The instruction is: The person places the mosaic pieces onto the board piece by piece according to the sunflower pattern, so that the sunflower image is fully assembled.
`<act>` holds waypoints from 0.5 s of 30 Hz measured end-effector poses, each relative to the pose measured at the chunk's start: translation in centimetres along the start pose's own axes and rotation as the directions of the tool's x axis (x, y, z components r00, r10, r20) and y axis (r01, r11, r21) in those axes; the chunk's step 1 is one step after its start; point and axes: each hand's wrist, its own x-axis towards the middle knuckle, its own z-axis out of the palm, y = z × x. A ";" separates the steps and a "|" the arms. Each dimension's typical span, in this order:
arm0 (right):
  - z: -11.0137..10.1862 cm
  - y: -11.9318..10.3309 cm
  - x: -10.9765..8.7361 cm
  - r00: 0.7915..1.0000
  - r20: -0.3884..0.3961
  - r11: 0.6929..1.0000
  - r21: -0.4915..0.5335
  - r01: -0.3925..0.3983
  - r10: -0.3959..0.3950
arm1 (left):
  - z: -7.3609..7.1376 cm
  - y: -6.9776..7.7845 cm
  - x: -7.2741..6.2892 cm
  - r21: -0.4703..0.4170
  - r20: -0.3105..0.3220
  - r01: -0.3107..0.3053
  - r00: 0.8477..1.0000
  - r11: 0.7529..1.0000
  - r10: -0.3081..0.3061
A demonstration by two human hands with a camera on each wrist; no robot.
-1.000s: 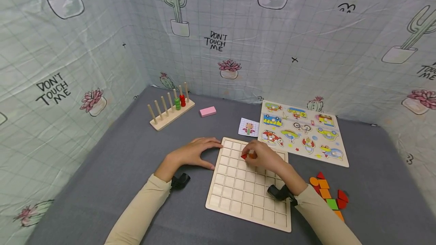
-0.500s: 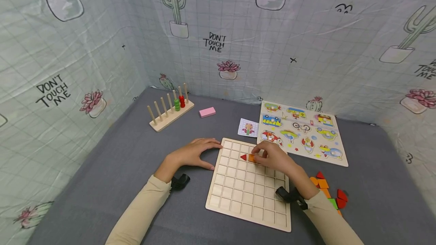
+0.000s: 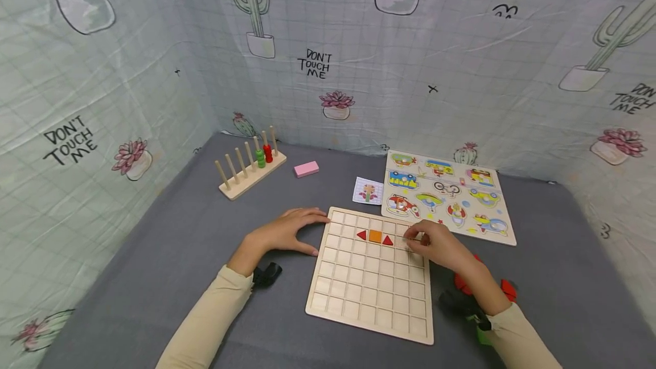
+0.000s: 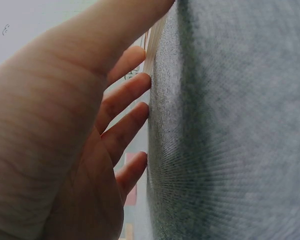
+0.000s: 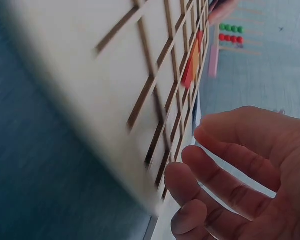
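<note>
A square wooden grid board [image 3: 359,289] lies on the grey cloth. In one of its upper rows sit a red triangle [image 3: 362,235], an orange square [image 3: 376,236] and a second red triangle [image 3: 388,240], side by side. My left hand [image 3: 282,235] spreads thumb and fingers along the board's upper left edge, fingertips right at the rim. Over the board's upper right part, my right hand [image 3: 435,244] has loosely bent fingers. The right wrist view shows nothing between these fingers [image 5: 182,182].
Red pieces [image 3: 508,289] and a green piece [image 3: 483,336] lie right of the board, partly behind my right arm. A pattern card [image 3: 368,191] and a picture puzzle [image 3: 463,189] lie behind. Farther left are a pink block [image 3: 306,169] and a peg rack [image 3: 251,176] with beads.
My right hand has moved rightward, from the first red triangle past the orange square and off the pieces, uncovering the second red triangle. My left hand stays at the board's edge.
</note>
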 end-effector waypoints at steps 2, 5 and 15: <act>-0.3 0.4 -0.7 1.000 -0.015 1.000 -0.002 -0.002 0.002 | 0.0 -0.1 0.1 -0.010 0.010 0.014 1.000 1.000 -0.014; -0.7 1.0 -1.7 0.999 -0.032 1.000 -0.006 0.002 -0.002 | 0.1 -0.1 0.1 -0.007 0.019 0.024 1.000 1.000 -0.024; -2.6 3.0 -5.1 0.998 -0.027 0.998 -0.025 -0.053 0.052 | 0.0 0.1 0.2 -0.001 0.016 0.026 1.000 1.000 -0.026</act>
